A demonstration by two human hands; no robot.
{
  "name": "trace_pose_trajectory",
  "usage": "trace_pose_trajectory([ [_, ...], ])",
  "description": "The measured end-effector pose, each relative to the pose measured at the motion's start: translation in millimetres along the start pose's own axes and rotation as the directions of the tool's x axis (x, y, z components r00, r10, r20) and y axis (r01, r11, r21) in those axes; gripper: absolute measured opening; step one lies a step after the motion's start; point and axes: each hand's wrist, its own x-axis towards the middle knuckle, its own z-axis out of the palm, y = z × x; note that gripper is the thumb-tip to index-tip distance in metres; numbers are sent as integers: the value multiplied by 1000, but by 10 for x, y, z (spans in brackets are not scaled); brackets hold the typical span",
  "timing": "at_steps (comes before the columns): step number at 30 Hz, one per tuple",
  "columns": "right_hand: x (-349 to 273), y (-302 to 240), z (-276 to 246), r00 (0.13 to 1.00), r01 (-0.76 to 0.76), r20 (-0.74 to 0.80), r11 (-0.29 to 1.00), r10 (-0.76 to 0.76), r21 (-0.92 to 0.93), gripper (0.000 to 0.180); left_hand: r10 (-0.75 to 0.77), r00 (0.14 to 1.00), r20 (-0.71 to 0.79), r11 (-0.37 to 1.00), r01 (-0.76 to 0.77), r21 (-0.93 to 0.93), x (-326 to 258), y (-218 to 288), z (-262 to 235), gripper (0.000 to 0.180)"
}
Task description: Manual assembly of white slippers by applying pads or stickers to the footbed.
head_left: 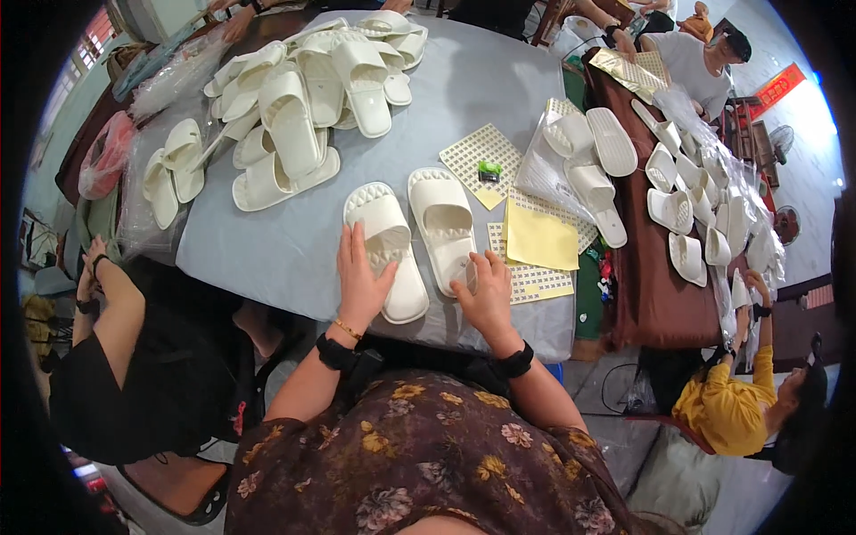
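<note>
Two white slippers lie side by side before me, toes pointing away. My left hand (pixel 363 275) rests along the left edge of the left slipper (pixel 407 300), fingers stretched out and thumb apart, on its insole. At the heel of the right slipper (pixel 446 252) is my right hand (pixel 487 294); its thumb and fingertips touch the heel's right side, spread apart with nothing visible between them. Right of this pair are sheets of small printed stickers (pixel 481 159), a yellow paper (pixel 542 239) and a small green-and-black item (pixel 489 172).
A heap of white slippers (pixel 308 116) covers the table's far left. More slippers lie on a clear bag (pixel 544 169) and along the brown table (pixel 646 308) at right. A person in black (pixel 160 357) sits at left; people in yellow (pixel 727 406) and white (pixel 682 67) work at right.
</note>
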Motion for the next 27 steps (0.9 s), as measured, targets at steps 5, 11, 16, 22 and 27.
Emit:
trace_pose_trajectory([
  [5, 66, 128, -75, 998, 50, -37, 992, -46, 116, 44, 172, 982, -80, 970, -154, 188, -102, 243, -51, 73],
  [11, 178, 55, -45, 997, 73, -18, 985, -71, 159, 26, 382, 898, 220, 917, -397, 29, -73, 325, 37, 50],
  [16, 152, 91, 19, 989, 138, -71, 982, -130, 127, 19, 393, 864, 315, 900, -431, 58, -10, 362, 177, 54],
  [22, 161, 106, -31, 989, 142, -34, 988, -141, 59, 17, 449, 812, 373, 872, -489, 16, -39, 347, 248, 56],
  [27, 226, 40, -113, 991, 101, 85, 995, -102, 17, 15, 422, 773, 473, 876, -482, 6, 30, 350, 241, 55],
])
